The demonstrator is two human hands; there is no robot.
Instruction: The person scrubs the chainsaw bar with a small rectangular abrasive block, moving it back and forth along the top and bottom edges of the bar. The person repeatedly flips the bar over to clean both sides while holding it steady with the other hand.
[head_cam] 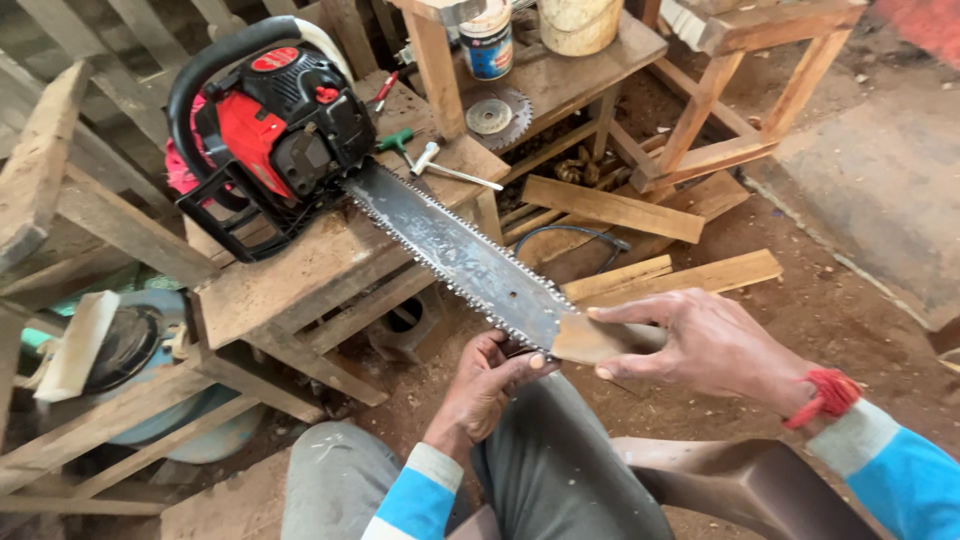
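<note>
A red and black chainsaw (270, 130) rests on a low wooden bench (300, 270), its long grey bar (450, 250) reaching out toward me. My right hand (700, 345) presses a piece of brown sandpaper (590, 340) flat over the tip of the bar, thumb underneath. My left hand (490, 375) sits under the bar near the tip, its fingers curled against the chain's lower edge. My knees in grey trousers are below.
A T-shaped wrench (440, 165) and a green-handled tool (395, 140) lie on the bench by the saw. A circular saw blade (495, 115), a tin (487, 40) and a bucket (580, 22) sit on a further shelf. Loose planks (670, 275) and wooden frames lie about the dirt floor.
</note>
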